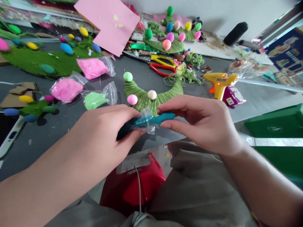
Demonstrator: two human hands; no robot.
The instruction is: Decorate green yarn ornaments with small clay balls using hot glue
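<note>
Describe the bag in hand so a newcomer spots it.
At the grey table, look this side of the green crescent. There the left hand grips a clear bag, teal clay poking out. Unlike the pink bags and pale green bag farther left, it holds teal.

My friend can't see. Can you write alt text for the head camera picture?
A person's left hand grips a clear bag of teal, clay-like stuff while the right hand pinches the end sticking out. Just beyond, a green yarn-wrapped crescent with three balls lies on a gray table, near a yellow glue gun.
</note>
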